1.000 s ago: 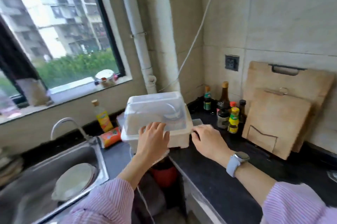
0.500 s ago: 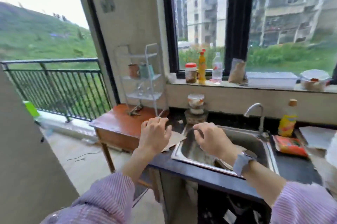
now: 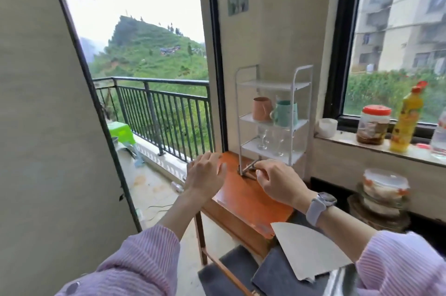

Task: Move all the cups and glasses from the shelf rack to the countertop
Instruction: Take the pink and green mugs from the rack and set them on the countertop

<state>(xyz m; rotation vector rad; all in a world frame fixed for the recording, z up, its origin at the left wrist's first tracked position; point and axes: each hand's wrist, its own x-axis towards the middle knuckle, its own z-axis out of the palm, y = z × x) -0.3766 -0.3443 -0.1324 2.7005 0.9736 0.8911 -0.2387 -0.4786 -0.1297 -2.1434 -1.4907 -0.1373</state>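
**Head view: cups and glasses on the rack, both hands empty in front**

Head view, looking forward and down toward a small white shelf rack [image 3: 274, 117] standing on a wooden tabletop [image 3: 243, 201] against the wall. Three tiers on the rack. Top tier bare. On the middle tier, a pink cup [image 3: 261, 109] on the left and a teal cup [image 3: 286, 113] on the right, close together, possibly touching. On the bottom tier, a few clear glasses [image 3: 270, 139], blurred, exact count hard to tell.

Just below and in front of the rack, two bare hands raised over the wooden tabletop. Left hand [image 3: 205, 176] with fingers spread, palm facing away, holding nothing, near the rack's lower left corner. Right hand [image 3: 277, 181] with fingers loosely curled, grip empty, fingertips close to the rack's base by a small metal object too blurred to identify; contact with it not clear. Pale watch [image 3: 321, 205] on the right wrist. Pink striped sleeves [image 3: 135, 262] on both arms.

Right of the rack, a window ledge [image 3: 376, 148] carrying a small white bowl [image 3: 327, 127], a red-lidded jar [image 3: 374, 124] and a yellow bottle [image 3: 406, 122]. Below the ledge, stacked lidded containers [image 3: 385, 190] on a dark countertop [image 3: 417, 230]. Left of the rack, an open balcony door with a dark railing [image 3: 156, 107] and a green hillside beyond. Pale sheet [image 3: 306, 250] lying at lower right, near the right forearm.
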